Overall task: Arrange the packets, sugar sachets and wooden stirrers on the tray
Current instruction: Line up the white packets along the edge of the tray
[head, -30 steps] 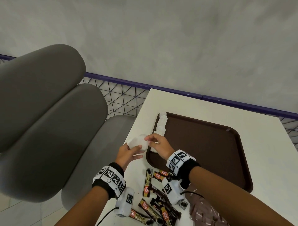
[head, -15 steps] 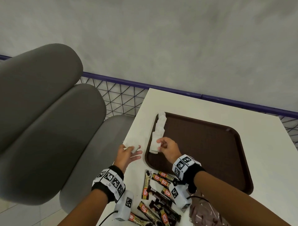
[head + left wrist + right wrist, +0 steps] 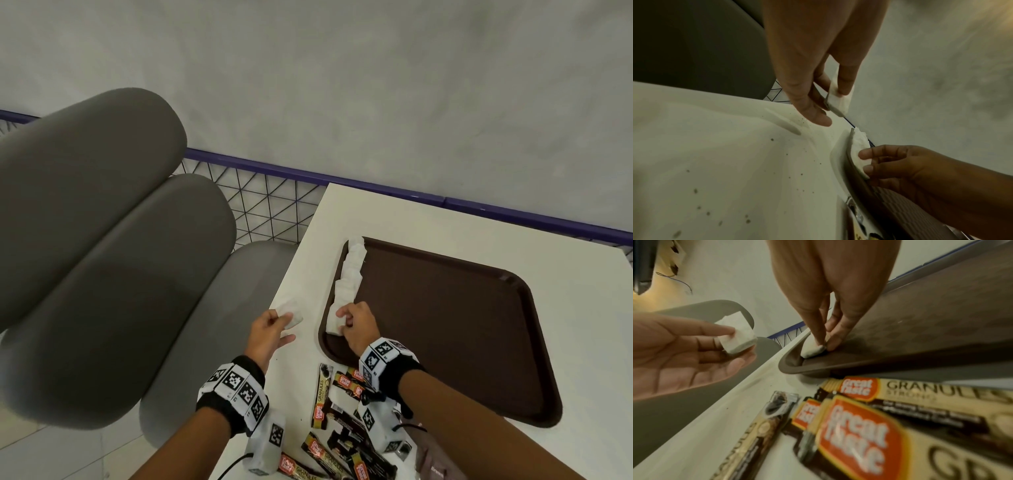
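A brown tray [image 3: 462,325] lies on the white table [image 3: 428,219]. White sugar sachets [image 3: 352,270] form a row along its left side. My right hand [image 3: 342,321] pinches one sachet [image 3: 813,350] between thumb and fingertips, low in the tray's near-left corner at the end of that row. My left hand [image 3: 281,321] holds a small stack of sachets [image 3: 291,313] [image 3: 737,335] over the table's left edge, a short way left of the tray. Coffee stick packets [image 3: 342,428] [image 3: 869,426] lie scattered on the table in front of the tray. I see no stirrers.
Grey cushioned chairs [image 3: 102,240] stand close against the table's left edge. A wire fence with a purple rail [image 3: 267,202] runs behind, below a grey wall. A brownish bag [image 3: 435,467] lies at the bottom, by my right forearm.
My right hand left the stack in my left hand with one sachet and moved right and down into the tray's near-left corner. My left hand drew slightly left.
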Motion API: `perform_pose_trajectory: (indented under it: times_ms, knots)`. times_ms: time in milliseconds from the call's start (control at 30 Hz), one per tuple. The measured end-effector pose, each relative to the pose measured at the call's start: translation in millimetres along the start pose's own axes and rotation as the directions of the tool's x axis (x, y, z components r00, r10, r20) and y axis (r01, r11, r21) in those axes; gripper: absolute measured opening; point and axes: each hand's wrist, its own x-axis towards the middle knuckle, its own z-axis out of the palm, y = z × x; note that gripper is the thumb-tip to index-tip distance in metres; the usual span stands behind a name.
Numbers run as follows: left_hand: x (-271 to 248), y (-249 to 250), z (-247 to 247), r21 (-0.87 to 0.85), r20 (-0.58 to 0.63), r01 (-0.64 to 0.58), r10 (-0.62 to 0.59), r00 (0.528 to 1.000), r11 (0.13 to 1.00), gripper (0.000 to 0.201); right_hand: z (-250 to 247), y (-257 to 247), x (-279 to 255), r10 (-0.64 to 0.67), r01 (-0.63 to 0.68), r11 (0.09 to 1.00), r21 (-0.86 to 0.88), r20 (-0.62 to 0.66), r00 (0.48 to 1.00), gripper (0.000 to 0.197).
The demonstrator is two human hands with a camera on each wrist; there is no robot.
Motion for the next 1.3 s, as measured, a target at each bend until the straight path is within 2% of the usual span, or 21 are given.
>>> perform_pose_trajectory:
  times_ms: [67,233,300,433,600,700,800,933,1133,1300]
  knots:
    - [1,-1,0,0.03,-0.001,-0.002,0.002,1.0,1.0,0.009,-1,1,0,-0.006,0.006,1.0,-0.026,0.005,1.0,0.027]
    - [-2,2,4,0.088,0.032,-0.011,0.009,0.999,0.996,0.004,-9,0,-9,-0.064,0.059,0.994,-0.09,-0.053,0.997,0.026]
    - [-3,3,7,0.106,0.042,-0.012,0.008,0.999,0.994,0.007,-13,-7,-14,-0.113,0.112,0.994,-0.019,-0.07,0.991,0.023]
    - [-7,5,11,0.158,0.066,-0.024,0.014,0.998,0.987,0.011,-13,-25,-23,-0.18,0.181,0.96,0.213,-0.024,0.983,0.032]
    - [-16,7,18,0.171,0.137,-0.056,0.032,0.99,0.984,0.009,-10,-41,-32,-0.193,0.15,0.919,0.364,0.083,0.978,0.02]
    - [-21,5,20,0.187,0.177,-0.055,0.022,0.984,0.981,0.01,-9,-37,-35,-0.169,0.127,0.925,0.358,0.088,0.982,0.021]
    - [-23,2,18,0.218,0.159,-0.075,0.04,0.986,0.973,0.02,-13,-22,-36,-0.074,0.071,0.939,0.337,-0.005,0.997,0.021]
    - [-22,-1,8,0.199,0.125,-0.062,0.037,0.991,0.978,0.02,-19,1,-35,0.023,-0.004,0.967,0.254,-0.072,0.997,0.023]
    - [-21,-2,-2,0.162,0.098,-0.038,0.022,0.995,0.986,0.019,-6,8,-37,0.015,-0.009,0.989,0.15,-0.041,0.999,0.024]
    - [-21,-7,-7,0.186,0.115,-0.042,0.021,0.993,0.982,0.016,7,7,-32,-0.046,0.046,0.998,0.046,-0.012,0.999,0.025]
